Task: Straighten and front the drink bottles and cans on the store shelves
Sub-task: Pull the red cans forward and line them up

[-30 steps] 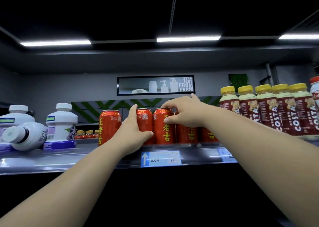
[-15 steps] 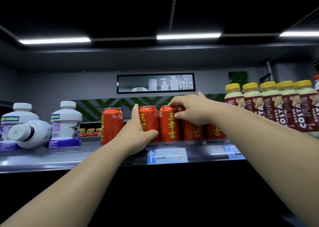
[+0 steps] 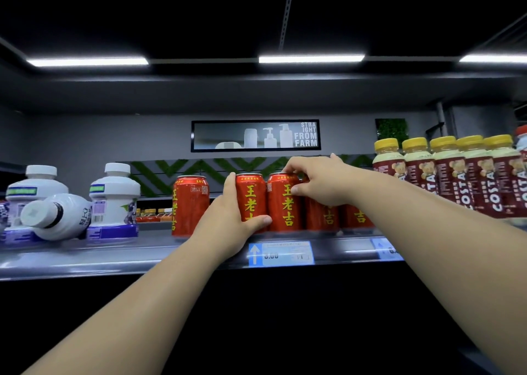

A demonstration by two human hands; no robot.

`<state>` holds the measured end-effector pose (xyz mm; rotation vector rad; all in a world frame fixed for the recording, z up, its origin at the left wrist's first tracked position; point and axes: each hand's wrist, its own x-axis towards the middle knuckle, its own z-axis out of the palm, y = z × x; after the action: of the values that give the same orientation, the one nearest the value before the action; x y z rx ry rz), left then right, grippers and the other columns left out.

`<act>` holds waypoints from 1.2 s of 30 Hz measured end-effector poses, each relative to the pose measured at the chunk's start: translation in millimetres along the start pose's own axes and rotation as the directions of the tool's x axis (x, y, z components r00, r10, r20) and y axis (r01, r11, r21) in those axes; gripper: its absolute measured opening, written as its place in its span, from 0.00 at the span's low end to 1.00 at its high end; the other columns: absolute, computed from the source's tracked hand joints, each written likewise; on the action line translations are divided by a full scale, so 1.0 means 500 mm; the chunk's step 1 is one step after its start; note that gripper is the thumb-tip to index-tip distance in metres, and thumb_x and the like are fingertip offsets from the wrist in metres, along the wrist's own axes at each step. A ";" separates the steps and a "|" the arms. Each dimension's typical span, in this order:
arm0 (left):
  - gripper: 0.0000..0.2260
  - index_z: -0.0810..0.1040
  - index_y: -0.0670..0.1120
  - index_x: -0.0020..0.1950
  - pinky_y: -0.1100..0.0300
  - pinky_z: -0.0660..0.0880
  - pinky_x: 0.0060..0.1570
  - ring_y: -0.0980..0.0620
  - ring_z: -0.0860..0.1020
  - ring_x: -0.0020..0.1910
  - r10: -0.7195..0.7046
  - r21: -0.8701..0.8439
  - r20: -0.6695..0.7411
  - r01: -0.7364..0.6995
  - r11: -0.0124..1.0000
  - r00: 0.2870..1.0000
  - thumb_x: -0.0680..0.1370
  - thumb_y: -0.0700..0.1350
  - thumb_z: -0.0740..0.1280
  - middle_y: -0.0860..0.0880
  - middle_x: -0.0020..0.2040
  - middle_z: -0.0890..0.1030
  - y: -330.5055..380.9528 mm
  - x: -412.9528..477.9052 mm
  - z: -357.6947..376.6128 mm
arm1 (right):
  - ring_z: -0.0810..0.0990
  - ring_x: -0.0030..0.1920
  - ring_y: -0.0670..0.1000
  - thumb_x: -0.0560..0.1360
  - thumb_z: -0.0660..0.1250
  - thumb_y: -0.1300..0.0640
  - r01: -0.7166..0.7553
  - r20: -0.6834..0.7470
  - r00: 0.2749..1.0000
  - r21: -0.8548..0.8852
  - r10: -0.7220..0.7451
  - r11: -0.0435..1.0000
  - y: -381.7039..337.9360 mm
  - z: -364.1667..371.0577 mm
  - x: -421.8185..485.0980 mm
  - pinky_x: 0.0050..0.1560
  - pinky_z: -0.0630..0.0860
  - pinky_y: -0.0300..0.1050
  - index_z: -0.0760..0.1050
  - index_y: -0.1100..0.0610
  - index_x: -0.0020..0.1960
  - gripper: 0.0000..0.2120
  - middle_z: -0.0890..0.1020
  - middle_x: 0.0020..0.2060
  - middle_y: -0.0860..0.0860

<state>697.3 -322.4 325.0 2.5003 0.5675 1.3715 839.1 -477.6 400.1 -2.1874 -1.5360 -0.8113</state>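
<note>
Red drink cans stand upright in a row at the front of a grey shelf. Your left hand wraps the second can from the left, thumb curled across its lower front. Your right hand grips the third can near its top, fingers over the rim, thumb on its front. These two cans touch, yellow characters facing you. The leftmost can stands slightly apart, its characters turned leftward. Further left, an upright white bottle stands beside a toppled white bottle. Yellow-capped Costa bottles line the right.
</note>
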 end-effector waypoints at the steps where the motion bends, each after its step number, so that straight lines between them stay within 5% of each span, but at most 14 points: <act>1: 0.50 0.43 0.57 0.79 0.51 0.70 0.63 0.50 0.71 0.66 0.011 -0.009 -0.009 -0.011 1.000 1.000 0.69 0.63 0.74 0.49 0.72 0.68 0.000 -0.002 0.000 | 0.71 0.69 0.54 0.81 0.62 0.45 -0.004 0.004 1.000 -0.011 0.004 1.000 -0.001 -0.001 -0.001 0.76 0.48 0.63 0.66 0.41 0.70 0.18 0.76 0.67 0.46; 4: 0.48 0.46 0.56 0.79 0.50 0.66 0.68 0.51 0.64 0.71 0.082 -0.019 -0.061 -0.083 0.996 0.995 0.70 0.62 0.74 0.50 0.75 0.60 -0.007 -0.017 -0.007 | 0.67 0.72 0.55 0.80 0.63 0.44 -0.006 -0.050 0.999 -0.038 0.004 0.999 -0.004 0.000 -0.002 0.76 0.47 0.64 0.62 0.39 0.75 0.24 0.74 0.70 0.46; 7: 0.44 0.51 0.53 0.79 0.53 0.59 0.72 0.52 0.59 0.74 0.222 0.148 -0.182 -0.197 0.969 0.958 0.72 0.60 0.73 0.51 0.76 0.58 -0.037 -0.041 -0.021 | 0.63 0.75 0.54 0.78 0.65 0.43 0.046 -0.177 0.983 -0.010 -0.047 0.999 -0.030 0.011 0.001 0.76 0.47 0.64 0.59 0.38 0.77 0.30 0.69 0.74 0.45; 13: 0.39 0.58 0.52 0.76 0.47 0.59 0.72 0.46 0.59 0.72 0.191 0.232 -0.387 -0.106 0.967 0.902 0.71 0.55 0.75 0.47 0.74 0.61 -0.099 -0.060 -0.073 | 0.56 0.78 0.52 0.77 0.64 0.39 0.165 -0.224 0.960 -0.035 -0.168 0.986 -0.130 0.059 0.007 0.78 0.44 0.63 0.55 0.40 0.78 0.33 0.62 0.77 0.46; 20: 0.48 0.49 0.53 0.77 0.47 0.73 0.60 0.43 0.75 0.63 -0.182 0.063 -0.170 0.195 0.979 0.969 0.68 0.61 0.76 0.44 0.69 0.73 -0.138 -0.031 -0.114 | 0.42 0.79 0.57 0.77 0.59 0.35 -0.028 -0.343 0.939 -0.055 0.007 0.998 -0.174 0.178 -0.029 0.75 0.33 0.63 0.47 0.41 0.79 0.36 0.48 0.80 0.52; 25: 0.41 0.59 0.53 0.72 0.51 0.72 0.57 0.51 0.72 0.57 -0.124 0.023 -0.123 0.127 0.992 0.985 0.67 0.66 0.74 0.51 0.60 0.70 -0.121 -0.014 -0.101 | 0.40 0.79 0.57 0.76 0.57 0.34 -0.067 -0.412 0.910 -0.039 0.045 0.997 -0.174 0.207 -0.035 0.74 0.30 0.63 0.47 0.42 0.80 0.37 0.48 0.81 0.51; 28: 0.31 0.60 0.54 0.71 0.53 0.72 0.52 0.50 0.74 0.51 -0.092 0.125 -0.046 0.098 0.987 0.995 0.73 0.60 0.68 0.50 0.58 0.75 -0.116 -0.015 -0.086 | 0.39 0.79 0.57 0.76 0.57 0.35 -0.077 -0.417 0.908 -0.051 0.049 0.996 -0.174 0.211 -0.035 0.74 0.29 0.62 0.46 0.43 0.80 0.38 0.50 0.81 0.51; 33: 0.35 0.59 0.56 0.71 0.52 0.75 0.53 0.50 0.77 0.56 -0.059 0.129 -0.068 0.068 0.989 0.996 0.70 0.66 0.70 0.55 0.58 0.76 -0.136 -0.012 -0.080 | 0.35 0.79 0.59 0.76 0.59 0.35 -0.163 -0.416 0.899 -0.029 0.136 0.986 -0.176 0.210 -0.037 0.75 0.32 0.63 0.41 0.41 0.79 0.40 0.43 0.80 0.52; 36: 0.25 0.61 0.56 0.68 0.52 0.73 0.50 0.47 0.77 0.50 -0.074 0.196 -0.004 0.074 0.978 0.997 0.75 0.62 0.63 0.53 0.53 0.78 -0.132 -0.011 -0.079 | 0.33 0.78 0.59 0.76 0.60 0.35 -0.181 -0.400 0.901 0.003 0.167 0.984 -0.176 0.208 -0.038 0.75 0.33 0.63 0.40 0.40 0.79 0.40 0.40 0.80 0.51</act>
<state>646.6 -264.9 317.1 2.6021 0.8237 1.3438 778.6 -400.5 303.5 -1.9853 -1.1169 -1.1457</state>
